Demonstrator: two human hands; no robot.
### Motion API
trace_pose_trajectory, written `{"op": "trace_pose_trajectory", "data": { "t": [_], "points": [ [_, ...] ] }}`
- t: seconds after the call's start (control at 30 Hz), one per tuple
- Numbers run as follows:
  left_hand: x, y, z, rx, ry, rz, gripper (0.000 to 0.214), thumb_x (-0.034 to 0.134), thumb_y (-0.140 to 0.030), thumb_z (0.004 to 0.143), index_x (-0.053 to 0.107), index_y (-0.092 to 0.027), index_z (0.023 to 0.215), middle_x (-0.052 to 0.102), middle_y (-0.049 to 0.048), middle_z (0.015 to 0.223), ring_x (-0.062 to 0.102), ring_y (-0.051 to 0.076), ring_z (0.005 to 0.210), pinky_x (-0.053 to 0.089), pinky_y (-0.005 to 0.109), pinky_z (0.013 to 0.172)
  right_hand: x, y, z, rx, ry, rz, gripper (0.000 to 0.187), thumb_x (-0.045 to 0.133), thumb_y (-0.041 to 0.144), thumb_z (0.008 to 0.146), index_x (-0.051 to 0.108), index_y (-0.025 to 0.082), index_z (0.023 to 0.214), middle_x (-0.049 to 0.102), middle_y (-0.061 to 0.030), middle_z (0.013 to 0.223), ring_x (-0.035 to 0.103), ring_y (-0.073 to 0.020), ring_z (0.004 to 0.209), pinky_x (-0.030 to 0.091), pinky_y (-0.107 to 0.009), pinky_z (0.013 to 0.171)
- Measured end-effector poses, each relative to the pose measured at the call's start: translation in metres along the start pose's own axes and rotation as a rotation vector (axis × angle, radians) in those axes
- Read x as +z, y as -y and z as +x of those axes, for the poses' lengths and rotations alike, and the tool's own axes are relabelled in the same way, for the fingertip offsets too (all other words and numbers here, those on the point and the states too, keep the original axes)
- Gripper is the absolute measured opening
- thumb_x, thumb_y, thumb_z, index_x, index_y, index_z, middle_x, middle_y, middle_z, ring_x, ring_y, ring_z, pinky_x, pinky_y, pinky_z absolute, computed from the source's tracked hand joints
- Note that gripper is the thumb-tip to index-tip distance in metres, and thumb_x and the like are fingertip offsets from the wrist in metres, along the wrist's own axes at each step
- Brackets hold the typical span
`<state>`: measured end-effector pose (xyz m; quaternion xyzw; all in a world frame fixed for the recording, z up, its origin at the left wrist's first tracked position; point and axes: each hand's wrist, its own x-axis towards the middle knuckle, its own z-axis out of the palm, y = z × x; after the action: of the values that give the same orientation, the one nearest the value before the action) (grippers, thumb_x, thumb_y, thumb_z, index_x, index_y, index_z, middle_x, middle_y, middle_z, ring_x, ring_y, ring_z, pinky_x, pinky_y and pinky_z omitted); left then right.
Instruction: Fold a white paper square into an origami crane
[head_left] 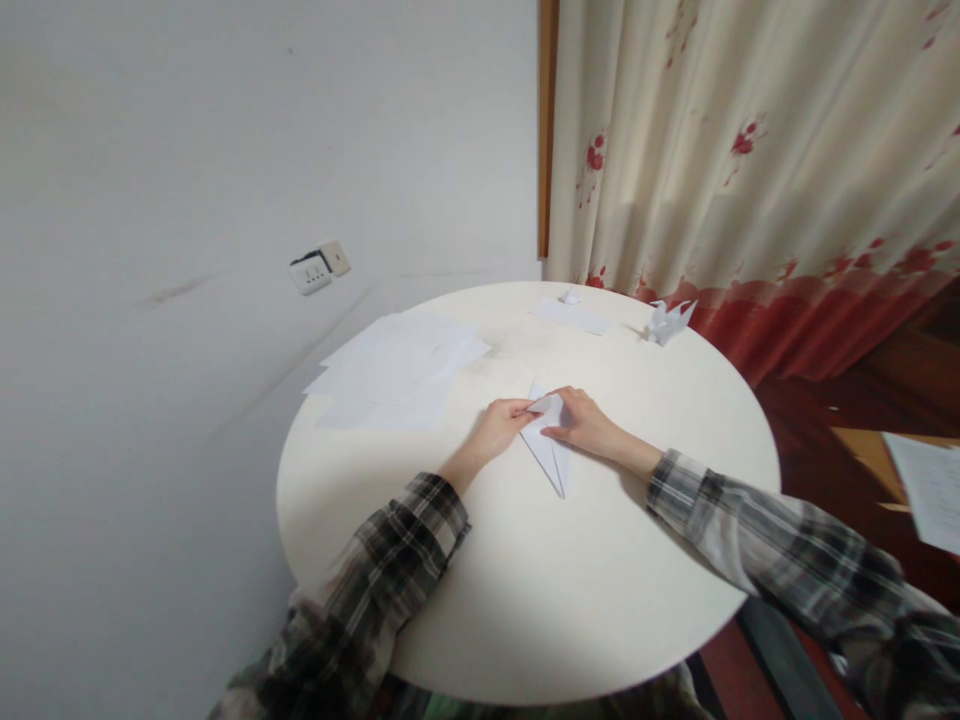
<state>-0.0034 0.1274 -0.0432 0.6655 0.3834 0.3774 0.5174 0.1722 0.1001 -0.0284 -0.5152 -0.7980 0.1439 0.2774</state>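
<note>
A sheet of white paper folded into a narrow kite shape (546, 447) lies near the middle of the round table, its long split point toward me. My left hand (501, 427) pinches the upper left edge of this folded paper between thumb and fingers. From the other side my right hand (585, 422) grips its upper right part, thumb low and fingers over the top. A small flap stands raised between the two hands. The fingertips partly hide the paper's upper folds.
Loose white sheets (394, 365) overlap at the left of the white table (517, 600). Toward the back are a folded paper crane (667, 322), a flat paper piece (574, 316) and a small crumpled-looking paper (571, 297). A wall (187, 150) borders the left, a curtain (675, 160) the back right.
</note>
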Motion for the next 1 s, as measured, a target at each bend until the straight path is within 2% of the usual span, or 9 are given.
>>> {"op": "trace_pose_trajectory", "data": {
  "t": [0.27, 0.4, 0.53, 0.77, 1.0],
  "points": [
    [0.003, -0.011, -0.004, -0.021, 0.019, -0.052, 0.033, 0.062, -0.043, 0.069, 0.065, -0.012, 0.077, 0.062, -0.0002, 0.067, 0.054, 0.012, 0.059, 0.038, 0.020, 0.054, 0.002, 0.000, 0.000, 0.014, 0.001, -0.040, 0.043, 0.069, 0.032, 0.068, 0.055, 0.013, 0.104, 0.058, -0.0107, 0.102, 0.050, -0.0236, 0.092, 0.039, -0.036, 0.081],
    [0.009, -0.017, -0.006, 0.077, -0.063, -0.068, 0.031, 0.061, -0.042, 0.071, 0.064, -0.013, 0.081, 0.063, 0.0021, 0.077, 0.056, 0.014, 0.069, 0.042, 0.022, 0.061, 0.002, 0.000, 0.002, 0.010, 0.018, -0.042, 0.045, 0.069, 0.033, 0.068, 0.054, 0.013, 0.105, 0.057, -0.0110, 0.103, 0.050, -0.0238, 0.094, 0.038, -0.036, 0.081],
    [0.012, -0.017, -0.005, 0.125, -0.133, -0.029, 0.029, 0.059, -0.041, 0.073, 0.064, -0.013, 0.079, 0.063, 0.0026, 0.075, 0.056, 0.015, 0.071, 0.042, 0.022, 0.063, 0.002, 0.000, 0.002, 0.002, 0.020, -0.035, 0.046, 0.068, 0.033, 0.068, 0.053, 0.013, 0.107, 0.057, -0.0109, 0.104, 0.049, -0.0238, 0.095, 0.038, -0.036, 0.082],
    [0.009, -0.011, 0.000, 0.091, -0.180, -0.026, 0.033, 0.057, -0.045, 0.072, 0.064, -0.012, 0.075, 0.063, 0.0035, 0.074, 0.054, 0.015, 0.069, 0.041, 0.024, 0.063, 0.000, 0.002, 0.001, 0.008, 0.020, -0.040, 0.042, 0.068, 0.033, 0.069, 0.054, 0.012, 0.103, 0.057, -0.0107, 0.099, 0.049, -0.0228, 0.089, 0.038, -0.035, 0.080],
    [0.011, -0.017, -0.004, 0.051, -0.182, -0.027, 0.036, 0.054, -0.047, 0.074, 0.063, -0.012, 0.076, 0.062, 0.0027, 0.073, 0.053, 0.014, 0.066, 0.040, 0.022, 0.059, -0.002, 0.004, -0.003, -0.023, -0.059, 0.027, 0.040, 0.071, 0.036, 0.065, 0.057, 0.014, 0.095, 0.059, -0.0073, 0.087, 0.050, -0.0205, 0.081, 0.039, -0.032, 0.073]
  ]
}}
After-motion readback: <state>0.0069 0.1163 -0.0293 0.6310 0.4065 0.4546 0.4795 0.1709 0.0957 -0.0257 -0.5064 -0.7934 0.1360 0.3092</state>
